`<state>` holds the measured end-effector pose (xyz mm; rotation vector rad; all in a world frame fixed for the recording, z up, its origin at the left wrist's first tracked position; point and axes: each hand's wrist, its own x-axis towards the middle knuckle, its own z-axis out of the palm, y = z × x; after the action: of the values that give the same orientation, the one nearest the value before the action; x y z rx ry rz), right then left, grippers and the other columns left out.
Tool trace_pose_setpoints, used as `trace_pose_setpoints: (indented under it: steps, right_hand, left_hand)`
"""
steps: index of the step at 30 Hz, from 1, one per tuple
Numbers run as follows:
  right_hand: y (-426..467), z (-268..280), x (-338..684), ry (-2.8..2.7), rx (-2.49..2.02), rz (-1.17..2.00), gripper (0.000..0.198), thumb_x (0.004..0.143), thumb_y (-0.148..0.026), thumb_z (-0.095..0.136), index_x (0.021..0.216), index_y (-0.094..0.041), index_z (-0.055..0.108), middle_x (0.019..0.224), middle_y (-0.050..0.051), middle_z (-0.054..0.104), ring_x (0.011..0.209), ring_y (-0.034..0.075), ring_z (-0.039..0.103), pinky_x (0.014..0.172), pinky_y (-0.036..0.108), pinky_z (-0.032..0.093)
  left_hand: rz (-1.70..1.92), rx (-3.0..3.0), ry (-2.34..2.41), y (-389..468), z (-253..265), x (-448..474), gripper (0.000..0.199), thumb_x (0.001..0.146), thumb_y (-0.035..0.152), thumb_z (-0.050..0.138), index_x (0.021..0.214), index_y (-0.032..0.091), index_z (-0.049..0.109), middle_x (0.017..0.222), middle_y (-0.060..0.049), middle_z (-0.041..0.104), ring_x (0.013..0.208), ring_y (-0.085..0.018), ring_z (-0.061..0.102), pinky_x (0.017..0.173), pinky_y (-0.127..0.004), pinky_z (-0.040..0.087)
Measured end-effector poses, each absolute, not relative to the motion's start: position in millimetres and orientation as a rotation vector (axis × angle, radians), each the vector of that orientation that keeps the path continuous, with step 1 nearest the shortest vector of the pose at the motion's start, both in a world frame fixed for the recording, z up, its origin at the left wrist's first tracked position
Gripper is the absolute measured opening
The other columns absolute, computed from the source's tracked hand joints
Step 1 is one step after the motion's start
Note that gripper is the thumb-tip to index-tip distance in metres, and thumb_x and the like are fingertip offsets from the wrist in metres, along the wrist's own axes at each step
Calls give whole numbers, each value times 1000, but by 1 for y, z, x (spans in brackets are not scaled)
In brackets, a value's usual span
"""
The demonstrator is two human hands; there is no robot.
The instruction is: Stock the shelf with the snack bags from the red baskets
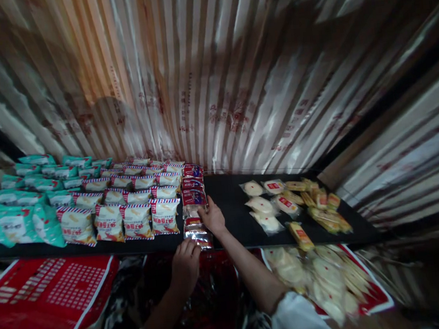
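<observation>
A narrow column of small purple-and-silver snack packets (194, 197) runs from the back of the black shelf to its front edge. My right hand (214, 218) reaches over the column's right side, fingers closed at a packet midway along it. Below, my left hand (185, 267) is at the shelf's front edge, its bent fingers against the frontmost silver packet (198, 235). The fingers partly cover both packets. Just left of the column stand rows of white snack bags (137, 221) with striped edges.
Teal bags (17, 222) fill the shelf's left end. Right of my hands, the black shelf (228, 200) carries round wrapped flat pastries (260, 206) and yellow packs (301, 236). Below are a red basket (56, 289) and bagged round pastries (327, 278). Striped sheeting (196, 84) hangs behind.
</observation>
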<state>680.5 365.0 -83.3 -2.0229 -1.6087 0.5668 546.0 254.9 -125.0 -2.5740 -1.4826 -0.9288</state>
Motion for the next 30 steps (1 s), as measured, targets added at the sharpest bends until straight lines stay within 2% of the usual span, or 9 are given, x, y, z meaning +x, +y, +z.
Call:
trace_pose_setpoints:
  steps: [5,10,19,25,27,30]
  right_hand:
    - [360,-87,676,-1713,-2027,479,60,79,-49,55,132,-23,45,126,10,52,114,28,47,93,34,38]
    - [358,-92,673,-1709,-2063,394,55,81,-50,52,127,-20,52,135,13,42,119,29,40,95,36,37]
    - [360,-92,670,-1722,-2091,441,50,84,-51,47,125,-22,54,126,11,51,113,28,43,95,38,36]
    - [349,-88,670,-1631,-1927,345,48,85,-45,48,124,-18,54,132,14,46,119,27,40,100,38,31]
    - [336,-84,673,-1557,-1803,324,41,87,-41,43,118,-18,57,125,12,51,115,23,44,98,35,34]
    - [303,-80,683,-1462,-1648,395,35,89,-38,37,107,-17,59,104,8,62,96,18,55,88,29,41]
  left_hand:
    - [-946,-2571,-1495,256,-127,547,23,87,10,40,93,16,61,94,-8,64,97,-22,57,81,-37,50]
    - [-930,-2561,-1494,257,-125,547,24,87,11,39,94,16,61,92,-8,64,96,-22,57,81,-37,50]
    - [-951,-2581,-1473,256,-126,545,22,86,12,42,95,16,61,95,-8,64,102,-23,55,86,-38,49]
    - [-849,-2642,-1526,251,-119,542,22,86,15,46,101,15,62,101,-10,64,107,-25,54,87,-40,47]
    - [-865,-2652,-1507,246,-119,541,25,86,15,46,106,15,60,106,-11,62,110,-25,51,90,-41,46]
    - [-969,-2700,-1417,232,-121,539,25,86,12,43,104,16,59,103,-9,62,109,-23,51,92,-40,45]
